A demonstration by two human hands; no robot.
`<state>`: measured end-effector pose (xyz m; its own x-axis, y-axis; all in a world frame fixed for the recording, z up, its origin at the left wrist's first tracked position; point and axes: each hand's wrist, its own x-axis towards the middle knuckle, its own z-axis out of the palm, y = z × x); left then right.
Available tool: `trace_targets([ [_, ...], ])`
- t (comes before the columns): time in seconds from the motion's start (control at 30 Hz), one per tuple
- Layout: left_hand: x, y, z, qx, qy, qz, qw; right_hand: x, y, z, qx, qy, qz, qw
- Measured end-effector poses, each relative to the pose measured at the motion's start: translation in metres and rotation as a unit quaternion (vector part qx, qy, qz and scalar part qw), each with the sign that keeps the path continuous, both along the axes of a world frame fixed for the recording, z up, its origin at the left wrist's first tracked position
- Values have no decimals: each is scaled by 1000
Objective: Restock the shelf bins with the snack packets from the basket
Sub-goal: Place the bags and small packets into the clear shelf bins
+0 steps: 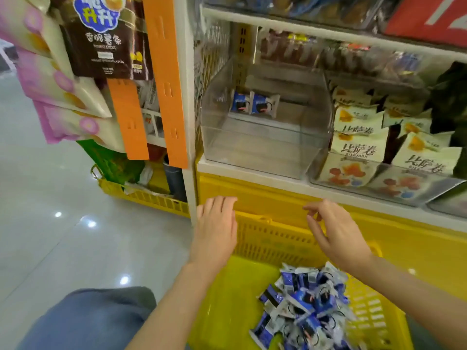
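1. Glossy pale floor tiles [63,198] spread out on the left, and a white shelf [252,173] with a yellow panel [252,193] under its edge fills the right.
2. The left hand [217,231] hovers above the far wall of the yellow basket [265,236]. Its grip is wide, with the fingers straight and close together, and it holds nothing.
3. The right hand [336,231] hangs over the same wall, further right. Its grip is loose, with the fingers lightly curled and the thumb apart from them, and it also holds nothing.
4. Below both hands, the basket holds a heap of blue-and-white snack packets [303,306] in its near right part. Neither hand touches them.
5. Above the hands, a clear bin [265,137] stands on the shelf. Two packets [252,103] of the same blue and white stand side by side at its back.
6. Just beside it on the right, a second bin [386,183] is packed with cream packets [361,145] printed in orange.
7. Left of the shelf post, orange strips [161,72] hang down among large snack bags [101,34].
8. Another yellow crate [144,195] sits on the floor beneath them.
9. A denim-clad knee [88,319] shows at the lower left.
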<state>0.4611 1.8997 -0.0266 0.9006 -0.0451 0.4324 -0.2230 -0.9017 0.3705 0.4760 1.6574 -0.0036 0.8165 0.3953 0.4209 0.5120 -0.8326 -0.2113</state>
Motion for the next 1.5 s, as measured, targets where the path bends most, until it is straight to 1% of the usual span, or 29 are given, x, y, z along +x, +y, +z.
trace_targets([
  [0.1,-7,10,-47,8,143,63,988,-20,-23,-52,17,124,-63,990],
  [0.17,-8,18,-72,2,200,104,974,-27,-39,-83,23,177,-117,977],
  [0.2,-9,21,-81,-9,224,115,968,-29,-47,-97,23,211,-152,965],
  [0.27,-10,24,-96,-55,272,117,954,-35,-61,-125,-9,309,-228,923],
  [0.33,-13,27,-107,-117,301,113,940,-41,-70,-147,-54,402,-268,874],
  [0.37,-14,28,-111,-137,309,111,935,-44,-71,-156,-41,439,-279,853],
  [0.4,-14,28,-115,-145,308,111,934,-47,-72,-163,-5,464,-289,837],
  [0.43,-13,29,-117,-145,302,113,935,-49,-72,-169,32,477,-302,825],
  [0.5,-11,30,-120,-139,289,117,940,-50,-70,-177,53,488,-325,808],
  [0.6,-10,29,-122,-139,273,125,944,-49,-70,-186,7,483,-334,809],
  [0.7,-13,28,-121,-134,267,123,946,-46,-70,-186,-16,489,-338,804],
  [0.77,-15,29,-120,-129,266,117,948,-47,-70,-183,-53,486,-327,809],
  [0.83,-18,30,-117,-136,273,117,945,-50,-69,-178,-59,478,-318,817],
  [0.93,-24,29,-112,-140,295,119,938,-60,-64,-171,-46,456,-315,831],
  [0.97,-25,27,-110,-118,302,121,938,-62,-61,-168,-43,445,-308,840],
  [1.0,-25,24,-111,-76,303,130,941,-61,-57,-166,-38,436,-298,848],
  [1.03,-27,20,-109,-28,294,138,945,-62,-52,-160,-26,424,-287,859],
  [1.07,-31,14,-105,-2,272,138,952,-63,-46,-154,-4,412,-272,870],
  [1.1,-35,6,-101,-9,249,131,959,-64,-39,-146,28,400,-257,879],
  [1.17,-44,-12,-94,-81,233,98,964,-66,-24,-129,104,381,-230,889],
  [1.2,-50,-23,-91,-143,251,77,954,-68,-16,-121,145,381,-217,887],
  [1.23,-57,-35,-88,-217,297,51,929,-72,-9,-112,188,394,-203,876],
  [1.27,-63,-47,-84,-294,358,24,886,-77,-3,-106,232,412,-190,861],
  [1.3,-70,-58,-83,-359,418,0,834,-82,2,-102,270,427,-179,844],
  [1.33,-76,-67,-81,-400,465,-18,790,-87,5,-99,298,440,-171,829],
  [1.37,-80,-73,-81,-413,497,-30,763,-92,7,-99,321,452,-164,816],
  [1.4,-83,-76,-81,-414,514,-40,750,-97,8,-100,347,463,-156,801],
  [1.43,-85,-78,-81,-414,519,-48,746,-102,7,-101,375,477,-149,781],
  [1.5,-86,-76,-83,-403,514,-52,755,-108,4,-106,432,507,-134,734],
])
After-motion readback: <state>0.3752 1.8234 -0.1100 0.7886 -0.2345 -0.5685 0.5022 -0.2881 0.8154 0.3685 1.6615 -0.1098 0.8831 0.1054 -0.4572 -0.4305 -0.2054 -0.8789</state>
